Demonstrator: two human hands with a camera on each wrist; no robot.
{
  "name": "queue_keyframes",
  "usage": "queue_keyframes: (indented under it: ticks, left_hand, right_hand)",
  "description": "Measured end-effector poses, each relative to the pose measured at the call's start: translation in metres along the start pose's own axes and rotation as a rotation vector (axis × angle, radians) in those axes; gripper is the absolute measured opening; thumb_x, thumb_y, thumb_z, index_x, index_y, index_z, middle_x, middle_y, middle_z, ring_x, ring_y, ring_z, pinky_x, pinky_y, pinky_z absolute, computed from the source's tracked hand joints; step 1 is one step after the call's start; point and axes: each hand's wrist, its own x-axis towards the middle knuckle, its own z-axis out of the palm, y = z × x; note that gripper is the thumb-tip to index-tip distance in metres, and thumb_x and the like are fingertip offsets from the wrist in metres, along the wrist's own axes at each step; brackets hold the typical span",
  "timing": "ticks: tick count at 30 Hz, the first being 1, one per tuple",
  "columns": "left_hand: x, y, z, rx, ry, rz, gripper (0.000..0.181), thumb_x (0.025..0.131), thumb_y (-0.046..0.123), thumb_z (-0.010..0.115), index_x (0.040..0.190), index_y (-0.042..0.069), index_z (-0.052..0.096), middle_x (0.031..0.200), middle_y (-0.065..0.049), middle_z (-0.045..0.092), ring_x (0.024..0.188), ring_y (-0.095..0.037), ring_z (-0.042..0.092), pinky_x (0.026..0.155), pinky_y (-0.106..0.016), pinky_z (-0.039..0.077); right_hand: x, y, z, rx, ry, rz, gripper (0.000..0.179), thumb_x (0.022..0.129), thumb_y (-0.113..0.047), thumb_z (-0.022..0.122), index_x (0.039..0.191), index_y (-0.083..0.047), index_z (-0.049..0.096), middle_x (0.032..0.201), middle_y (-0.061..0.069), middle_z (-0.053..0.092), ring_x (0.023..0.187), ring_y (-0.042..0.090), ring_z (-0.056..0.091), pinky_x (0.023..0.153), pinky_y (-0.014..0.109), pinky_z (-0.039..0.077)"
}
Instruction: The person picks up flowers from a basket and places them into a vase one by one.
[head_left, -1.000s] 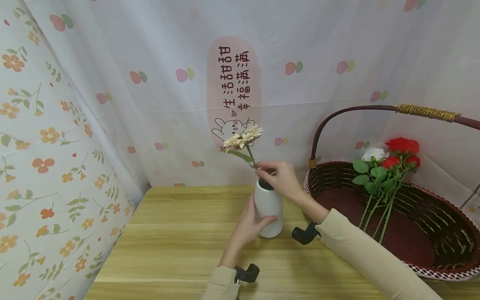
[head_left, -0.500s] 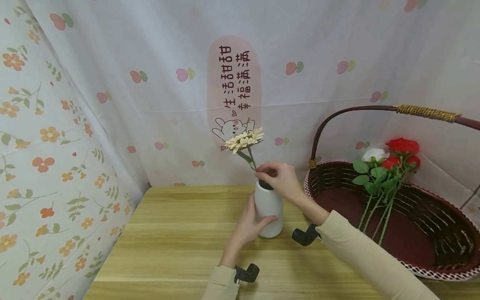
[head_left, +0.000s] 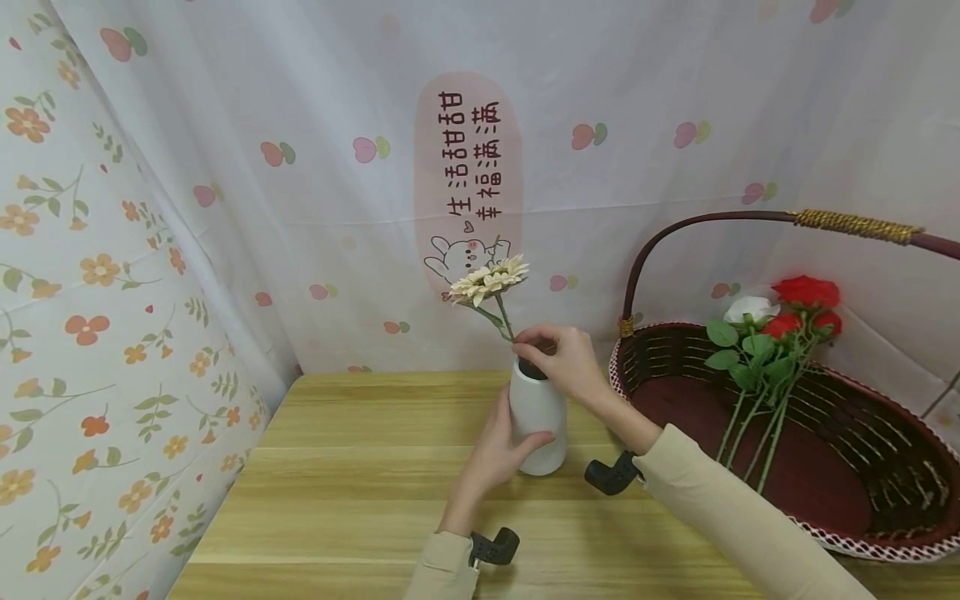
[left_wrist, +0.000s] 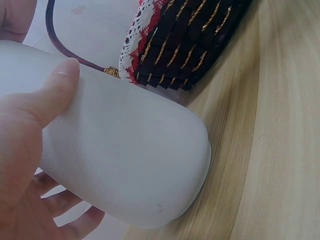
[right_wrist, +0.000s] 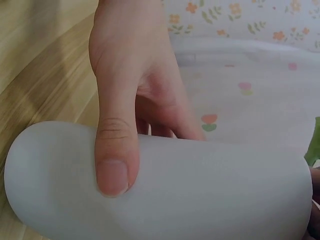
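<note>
A white vase (head_left: 538, 421) stands upright on the wooden table, and my left hand (head_left: 497, 442) grips its body from the left. The left wrist view shows that thumb (left_wrist: 57, 92) across the vase's side, with the other fingers round the far side. At the vase's dark mouth, my right hand (head_left: 561, 357) pinches the stem of a cream daisy-like flower (head_left: 489, 281). The petals lean left above the rim, and a green leaf hangs off the stem. The stem's lower end is hidden by the hand and vase.
On the right stands a dark woven basket (head_left: 757, 467) with an arched handle (head_left: 712, 218). Red roses (head_left: 806, 292) and a white rose (head_left: 750, 309) lie inside, stems toward me. A printed curtain (head_left: 337, 208) hangs behind the wooden table (head_left: 337, 483).
The flower head has turned a little and dropped slightly from one second ago, and its leaf has swung. Both hands and the vase stay about where they were.
</note>
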Motion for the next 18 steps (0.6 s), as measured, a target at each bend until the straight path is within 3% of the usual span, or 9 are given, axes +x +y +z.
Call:
queue_keyframes:
  ticks: [18]
  left_hand:
    - [0.001, 0.000, 0.001, 0.003, 0.027, 0.013, 0.090, 0.076, 0.050, 0.068, 0.143, 0.027, 0.014, 0.132, 0.001, 0.037, 0.114, -0.013, 0.042, 0.095, -0.038, 0.037]
  right_hand:
    - [-0.005, 0.003, -0.014, 0.054, 0.010, 0.028, 0.013, 0.083, -0.021, 0.069, 0.092, -0.012, 0.071, 0.084, -0.004, 0.068, 0.073, 0.007, 0.063, 0.066, 0.027, 0.051]
